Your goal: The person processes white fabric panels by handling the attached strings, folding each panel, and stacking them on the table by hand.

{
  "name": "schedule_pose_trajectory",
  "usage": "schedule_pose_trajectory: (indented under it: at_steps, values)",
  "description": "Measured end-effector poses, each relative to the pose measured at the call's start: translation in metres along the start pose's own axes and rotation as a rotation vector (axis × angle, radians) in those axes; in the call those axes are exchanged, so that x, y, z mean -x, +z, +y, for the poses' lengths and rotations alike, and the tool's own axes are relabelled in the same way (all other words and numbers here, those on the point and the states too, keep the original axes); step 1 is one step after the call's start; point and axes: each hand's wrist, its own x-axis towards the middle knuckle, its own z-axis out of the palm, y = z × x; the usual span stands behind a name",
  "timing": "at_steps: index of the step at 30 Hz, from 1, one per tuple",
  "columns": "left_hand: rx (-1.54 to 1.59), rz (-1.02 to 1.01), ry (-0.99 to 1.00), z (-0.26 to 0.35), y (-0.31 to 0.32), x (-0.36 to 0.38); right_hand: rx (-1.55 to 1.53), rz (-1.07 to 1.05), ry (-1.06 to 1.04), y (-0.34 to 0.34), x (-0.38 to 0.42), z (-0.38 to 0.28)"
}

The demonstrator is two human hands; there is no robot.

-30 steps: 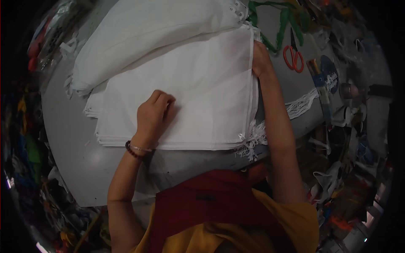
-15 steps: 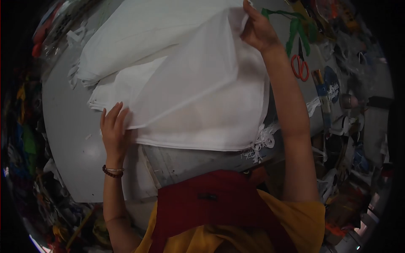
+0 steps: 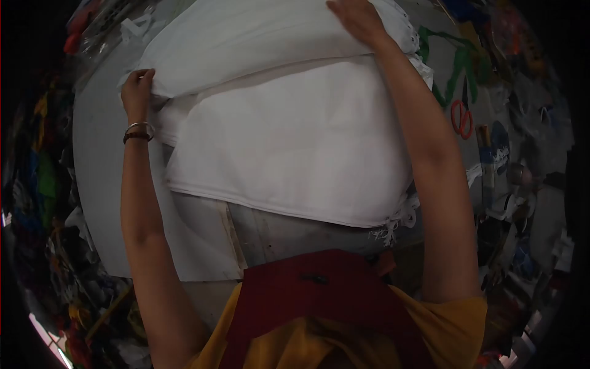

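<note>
No readable text, label, brand or number anywhere: none on the white cloth (image 3: 295, 147), none on the table (image 3: 104, 184), none among the clutter.

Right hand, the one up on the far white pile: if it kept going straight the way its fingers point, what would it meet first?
The right hand lies on the far white fabric pile, fingers aimed up and left. It would likely just slide over more of that fabric; past it the picture cuts off, so depth there is unclear.

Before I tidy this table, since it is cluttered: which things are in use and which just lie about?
In use:
left hand and right hand on the far white cloth pile
near white cloth stack

Lying about:
orange scissors
green strips
white cords
</note>
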Motion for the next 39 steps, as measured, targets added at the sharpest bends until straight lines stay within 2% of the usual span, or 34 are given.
schedule_pose_trajectory:
  at_steps: [2, 4, 5, 7, 10, 12, 13, 15, 16, 18, 19, 21, 22, 24, 28, 30, 31, 33, 34, 35, 36, 37, 38, 39]
  values:
    - [-0.292, 0.151, -0.028, -0.012, 0.014, -0.001, 0.127, 0.053, -0.019, -0.001, 0.014, -0.005]
    - [-0.232, 0.131, -0.027, -0.017, 0.012, 0.002, 0.26, 0.125, -0.017, -0.012, 0.022, -0.005]
    - [-0.353, 0.133, 0.081, -0.027, 0.008, -0.003, 0.322, 0.164, 0.0, -0.024, 0.024, 0.0]
    - [-0.501, 0.309, 0.399, -0.021, -0.004, 0.001, 0.445, 0.243, 0.041, -0.051, 0.049, 0.009]
    - [-0.369, 0.253, 0.523, 0.044, 0.004, 0.04, 0.631, 0.319, 0.123, -0.106, 0.106, 0.018]
    - [-0.356, -0.006, 0.767, 0.065, 0.014, 0.056, 0.752, 0.32, 0.161, -0.138, 0.152, 0.012]
    - [-0.342, -0.017, 0.773, 0.064, 0.025, 0.058, 0.807, 0.317, 0.173, -0.147, 0.186, 0.003]
    - [-0.578, -0.009, 0.823, 0.054, 0.051, 0.055, 0.91, 0.31, 0.186, -0.157, 0.221, -0.006]
    - [-0.571, -0.009, 0.831, 0.05, 0.057, 0.053, 0.912, 0.32, 0.189, -0.159, 0.237, -0.005]
    - [-0.47, 0.027, 0.771, 0.045, 0.067, 0.048, 1.02, 0.016, 0.18, -0.154, 0.279, 0.005]
    - [-0.464, 0.025, 0.778, 0.044, 0.068, 0.047, 1.02, 0.024, 0.185, -0.15, 0.291, 0.013]
    - [-0.551, -0.003, 0.746, 0.044, 0.065, 0.046, 1.413, -0.095, -0.058, -0.139, 0.303, 0.028]
    - [-0.554, 0.0, 0.75, 0.044, 0.062, 0.046, 1.41, -0.09, -0.06, -0.133, 0.304, 0.028]
    - [-0.443, -0.132, 0.741, 0.04, 0.054, 0.048, 1.574, -0.128, -0.076, -0.123, 0.301, 0.028]
    - [-0.252, -0.158, 0.703, 0.06, 0.026, 0.088, 1.6, -0.148, -0.212, -0.122, 0.295, 0.036]
    - [0.033, -0.166, 0.49, 0.092, 0.007, 0.114, 1.281, -0.028, -0.011, -0.118, 0.295, 0.025]
    - [0.043, -0.163, 0.492, 0.104, 0.002, 0.123, 1.291, -0.024, -0.01, -0.109, 0.295, 0.02]
    - [0.406, -0.318, 0.418, 0.129, -0.003, 0.142, 1.116, -0.055, -0.109, -0.07, 0.295, 0.011]
    - [0.415, -0.318, 0.421, 0.146, 0.0, 0.153, 1.114, -0.206, -0.157, -0.044, 0.296, 0.014]
    - [0.687, -0.55, 0.455, 0.164, 0.004, 0.165, 1.019, -0.362, -0.222, -0.01, 0.298, 0.001]
    - [0.955, -0.784, 0.481, 0.184, 0.007, 0.18, 0.836, -0.403, -0.317, 0.026, 0.302, -0.007]
    - [1.015, -0.977, 0.401, 0.207, 0.011, 0.202, 0.879, -0.465, -0.491, 0.054, 0.303, -0.023]
    - [1.234, -1.26, 0.362, 0.228, 0.019, 0.223, 0.914, -0.526, -0.669, 0.07, 0.3, -0.041]
    - [1.391, -1.516, 0.328, 0.238, 0.025, 0.242, 0.945, -0.437, -0.837, 0.071, 0.295, -0.054]
